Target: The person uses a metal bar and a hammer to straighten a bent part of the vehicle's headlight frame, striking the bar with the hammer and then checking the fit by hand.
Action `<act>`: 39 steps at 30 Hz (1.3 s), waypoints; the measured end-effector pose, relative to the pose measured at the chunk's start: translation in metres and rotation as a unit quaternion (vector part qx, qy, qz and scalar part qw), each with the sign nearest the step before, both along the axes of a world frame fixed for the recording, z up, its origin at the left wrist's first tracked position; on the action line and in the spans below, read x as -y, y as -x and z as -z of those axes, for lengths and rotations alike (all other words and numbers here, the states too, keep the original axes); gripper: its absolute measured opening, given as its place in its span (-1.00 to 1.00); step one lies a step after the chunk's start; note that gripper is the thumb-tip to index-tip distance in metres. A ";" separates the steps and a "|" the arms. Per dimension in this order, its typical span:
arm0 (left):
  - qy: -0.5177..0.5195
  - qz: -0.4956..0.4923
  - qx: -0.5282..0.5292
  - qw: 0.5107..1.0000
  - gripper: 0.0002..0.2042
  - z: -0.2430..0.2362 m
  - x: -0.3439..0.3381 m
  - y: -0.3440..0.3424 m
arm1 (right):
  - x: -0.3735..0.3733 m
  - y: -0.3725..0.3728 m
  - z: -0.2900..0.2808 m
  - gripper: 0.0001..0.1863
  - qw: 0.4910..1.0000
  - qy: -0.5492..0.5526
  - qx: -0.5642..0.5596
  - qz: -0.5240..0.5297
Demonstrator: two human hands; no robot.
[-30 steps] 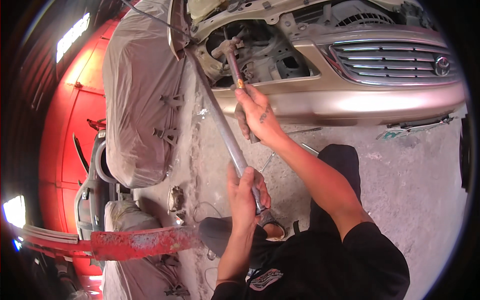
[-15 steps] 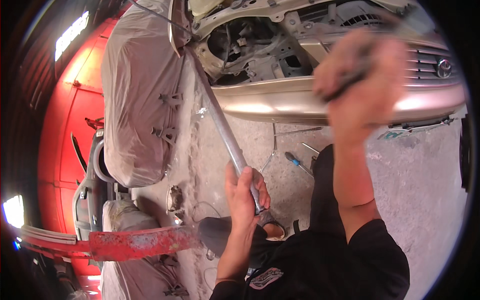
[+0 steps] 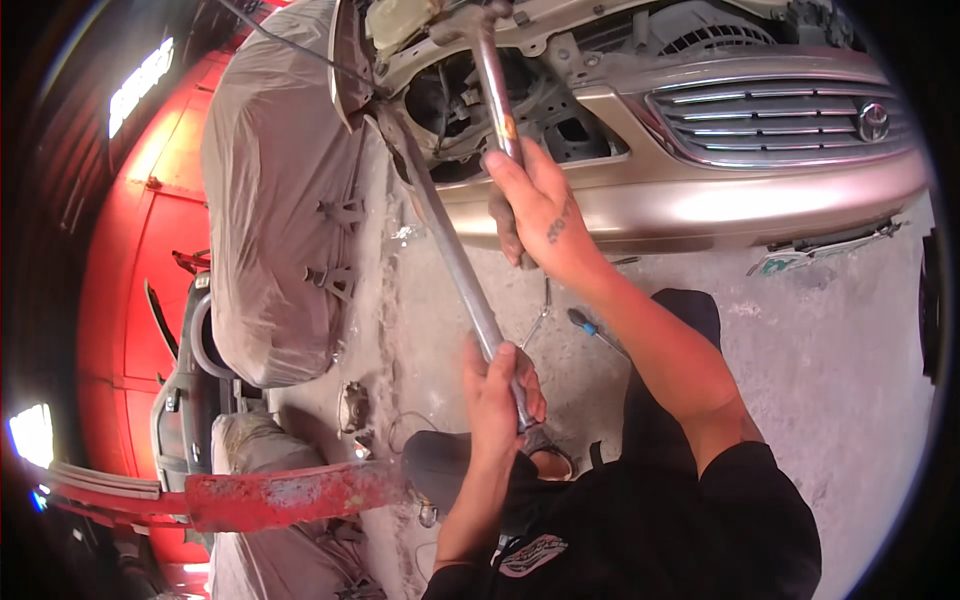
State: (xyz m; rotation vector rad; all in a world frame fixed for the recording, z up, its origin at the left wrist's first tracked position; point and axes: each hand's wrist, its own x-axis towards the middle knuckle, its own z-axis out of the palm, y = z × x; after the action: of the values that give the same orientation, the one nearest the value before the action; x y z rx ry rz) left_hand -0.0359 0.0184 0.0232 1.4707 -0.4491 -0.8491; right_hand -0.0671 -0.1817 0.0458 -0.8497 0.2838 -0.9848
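Observation:
My left hand grips a long grey metal bar near its lower end; the bar slants up to the corner of a gold car by a loose panel. My right hand is closed on the handle of a hammer, whose head is raised over the open headlight recess and inner bodywork. Below and right of that recess are the gold bumper and the chrome grille.
A sheet-covered object with stands lies left, beside a red door. A scuffed red beam crosses the lower left. On the concrete floor are a blue-handled screwdriver and a plate beneath the bumper.
My right hand swung right, blurred, half a second ago and is now back left with the hammer over the recess. My left hand and the bar have shifted slightly.

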 end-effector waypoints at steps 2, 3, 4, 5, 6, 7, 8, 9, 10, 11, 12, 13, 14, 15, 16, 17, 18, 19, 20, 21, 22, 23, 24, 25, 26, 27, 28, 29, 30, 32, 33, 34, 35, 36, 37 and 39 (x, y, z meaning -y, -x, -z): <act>-0.006 0.013 -0.005 1.000 -0.84 0.002 0.000 0.004 | -0.006 0.000 0.015 -0.66 0.999 -0.033 0.027 0.002; -0.008 0.011 0.002 1.000 -0.84 0.003 0.000 0.005 | -0.008 -0.001 0.025 -0.66 0.999 -0.032 0.020 -0.011; -0.009 0.008 0.009 1.000 -0.85 0.004 0.001 0.005 | -0.009 -0.003 0.036 -0.66 0.999 -0.031 0.013 -0.025; -0.011 0.006 0.016 1.000 -0.85 0.005 0.001 0.005 | -0.011 -0.004 0.043 -0.66 0.999 -0.029 0.006 -0.039; -0.004 0.001 0.019 1.000 -0.85 0.005 0.002 0.004 | -0.016 -0.007 0.044 -0.69 0.998 -0.051 -0.007 -0.032; 0.002 -0.003 0.022 1.000 -0.85 0.005 0.003 0.001 | -0.019 -0.007 0.045 -0.69 0.998 -0.055 -0.007 -0.041; 0.009 -0.007 0.024 1.000 -0.85 0.005 0.004 0.000 | -0.020 -0.007 0.047 -0.69 0.997 -0.058 -0.007 -0.048; 0.011 -0.011 0.023 1.000 -0.85 0.003 0.005 -0.001 | -0.022 -0.007 0.046 -0.69 0.997 -0.060 -0.007 -0.057; 0.012 -0.016 0.022 1.000 -0.85 0.001 0.006 0.000 | -0.022 -0.007 0.046 -0.69 0.996 -0.061 -0.001 -0.059; 0.014 -0.020 0.020 1.000 -0.85 -0.001 0.007 0.000 | -0.023 -0.006 0.045 -0.69 0.996 -0.061 0.005 -0.062; 0.017 -0.020 0.022 0.999 -0.86 -0.003 0.010 0.000 | -0.023 -0.005 0.044 -0.69 0.996 -0.061 0.010 -0.063; 0.019 -0.021 0.024 0.999 -0.86 -0.005 0.012 -0.001 | -0.023 -0.004 0.045 -0.69 0.996 -0.061 0.004 -0.059; 0.022 -0.022 0.026 0.999 -0.86 -0.007 0.013 -0.001 | -0.023 -0.003 0.045 -0.69 0.997 -0.062 -0.002 -0.056; 0.026 -0.021 0.019 0.999 -0.86 -0.010 0.014 0.000 | -0.023 -0.002 0.045 -0.69 0.997 -0.061 -0.008 -0.053; 0.030 -0.021 0.013 0.999 -0.86 -0.013 0.015 0.001 | -0.023 -0.001 0.046 -0.69 0.997 -0.061 -0.011 -0.049; 0.034 -0.022 0.006 0.999 -0.87 -0.014 0.015 0.001 | -0.022 -0.001 0.047 -0.69 0.997 -0.060 -0.015 -0.045; 0.039 -0.021 0.002 0.999 -0.87 -0.015 0.016 0.001 | -0.021 -0.001 0.046 -0.69 0.997 -0.058 -0.015 -0.041; 0.044 -0.020 -0.002 0.999 -0.87 -0.015 0.018 0.000 | -0.021 -0.004 0.045 -0.68 0.997 -0.056 -0.009 -0.044; 0.048 -0.020 -0.006 0.999 -0.86 -0.015 0.018 -0.001 | -0.021 -0.010 0.044 -0.66 0.997 -0.055 -0.002 -0.047; 0.054 -0.017 -0.005 0.998 -0.86 -0.015 0.019 -0.002 | -0.019 -0.017 0.042 -0.65 0.997 -0.053 0.006 -0.049; 0.058 -0.017 -0.005 0.998 -0.86 -0.014 0.018 -0.002 | -0.017 -0.029 0.040 -0.65 0.997 -0.048 0.013 -0.051; 0.062 -0.018 -0.004 0.998 -0.86 -0.013 0.017 -0.001 | -0.012 -0.046 0.037 -0.64 0.997 -0.042 0.021 -0.053; 0.058 -0.022 -0.002 0.998 -0.85 -0.014 0.018 0.002 | -0.005 -0.061 0.034 -0.63 0.997 -0.035 0.028 -0.055; 0.056 -0.022 -0.002 0.998 -0.85 -0.014 0.023 0.006 | 0.006 -0.074 0.034 -0.63 0.996 -0.040 0.010 -0.083; 0.053 -0.022 -0.002 0.998 -0.85 -0.015 0.028 0.009 | 0.019 -0.086 0.033 -0.63 0.993 -0.046 -0.009 -0.110; 0.052 -0.022 -0.005 0.998 -0.84 -0.014 0.028 0.008 | 0.028 -0.091 0.029 -0.63 0.988 -0.054 -0.028 -0.141; 0.051 -0.020 -0.006 0.998 -0.84 -0.013 0.029 0.006 | 0.036 -0.089 0.028 -0.62 0.983 -0.079 -0.035 -0.163; 0.051 -0.017 -0.008 0.999 -0.83 -0.013 0.030 0.006 | 0.041 -0.081 0.031 -0.63 0.985 -0.050 -0.054 -0.153; 0.052 -0.017 -0.006 0.998 -0.83 -0.013 0.031 0.005 | 0.045 -0.067 0.027 -0.63 0.986 -0.021 -0.073 -0.145; 0.051 -0.022 -0.004 0.998 -0.82 -0.011 0.028 0.004 | 0.043 -0.031 0.014 -0.67 0.992 0.029 -0.055 -0.112; 0.052 -0.023 -0.008 0.998 -0.82 -0.008 0.026 0.003 | 0.037 -0.013 0.003 -0.70 0.997 0.064 -0.042 -0.017; 0.052 -0.024 -0.011 0.998 -0.82 -0.006 0.024 0.001 | 0.030 0.005 -0.011 -0.72 0.992 0.097 -0.029 0.077; 0.054 -0.028 -0.014 0.998 -0.82 -0.004 0.020 -0.001 | 0.023 0.028 -0.028 -0.72 0.990 0.075 0.030 0.117; 0.051 -0.030 -0.015 0.998 -0.82 -0.003 0.019 -0.002 | 0.021 0.045 -0.046 -0.72 0.956 0.099 0.065 0.269; 0.048 -0.028 -0.011 0.998 -0.82 -0.008 0.018 -0.001 | 0.035 0.072 -0.050 -0.63 0.948 0.141 0.142 0.249; 0.043 -0.027 -0.008 0.999 -0.81 -0.012 0.018 -0.001 | 0.058 0.112 -0.064 -0.44 0.902 0.145 0.293 0.281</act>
State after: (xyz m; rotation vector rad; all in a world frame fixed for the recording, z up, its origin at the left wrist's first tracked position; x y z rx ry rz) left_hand -0.0348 0.0004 0.0357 1.3911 -0.4265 -0.7882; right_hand -0.1794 -0.2394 0.1096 -0.7028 -0.1581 -1.8077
